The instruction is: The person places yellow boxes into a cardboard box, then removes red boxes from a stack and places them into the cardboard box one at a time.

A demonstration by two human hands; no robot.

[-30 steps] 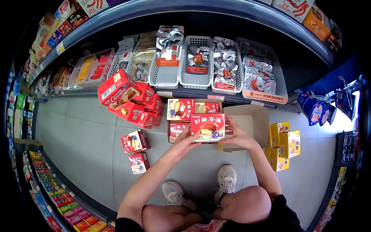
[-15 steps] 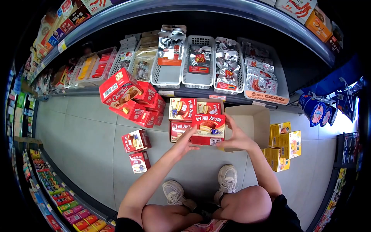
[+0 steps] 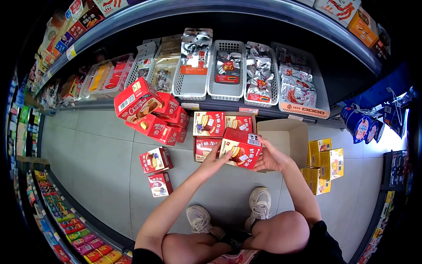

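Since the earlier frame the red-and-white snack box (image 3: 241,148) has turned askew, and both hands (image 3: 215,162) (image 3: 273,155) clasp its sides above the carton's (image 3: 250,114) near edge, where squaring it to the packed boxes (image 3: 210,123) would help it seat cleanly.

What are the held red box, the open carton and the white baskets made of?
Red box: probably thin coated card; glossy print, crisp folded edges. Open carton: looks like cardboard; matte, plain tan flap. White baskets: likely moulded plastic; slight sheen, regular holes.
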